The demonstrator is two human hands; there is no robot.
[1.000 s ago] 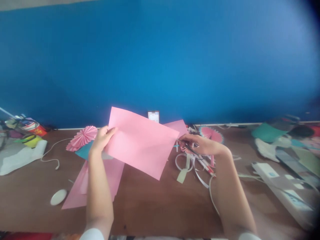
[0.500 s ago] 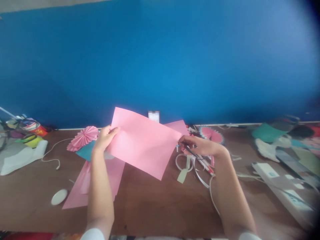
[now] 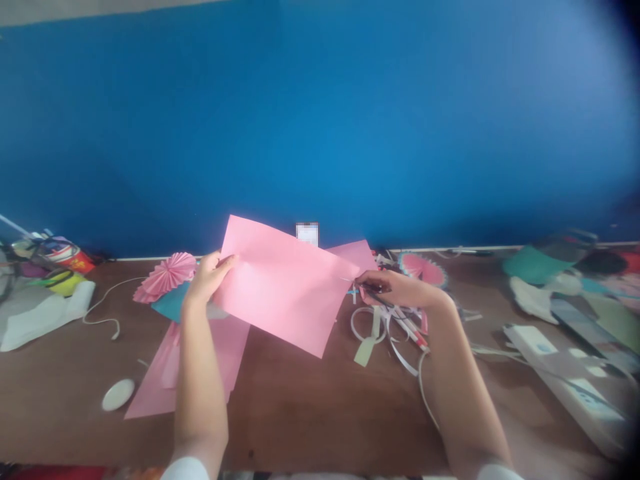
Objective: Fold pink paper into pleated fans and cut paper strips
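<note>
A pink sheet of paper (image 3: 280, 287) is held up over the brown table, tilted down to the right. My left hand (image 3: 210, 277) pinches its left edge, thumb on the near face. At the sheet's right edge, my right hand (image 3: 383, 288) is closed around dark-handled scissors (image 3: 377, 298). A thin bit of blade shows against the paper near its upper right corner; the rest of the scissors is mostly covered by my fingers. Beneath my left forearm lie more pink sheets (image 3: 227, 347). A pink folded paper fan (image 3: 173, 272) and a teal piece (image 3: 171, 301) sit left of that hand.
White ribbon or tape loops (image 3: 367, 325) and a pale green strip (image 3: 363, 352) lie below my right hand. Behind it is a pink-and-blue paper rosette (image 3: 424, 269). A power strip (image 3: 565, 380) is at right, a white disc (image 3: 119, 395) at left. The blue wall (image 3: 320, 133) rises behind.
My right hand has shifted very slightly left with the scissors, and a bit of blade now shows at the paper's right edge. My left hand stays in place on the sheet.
</note>
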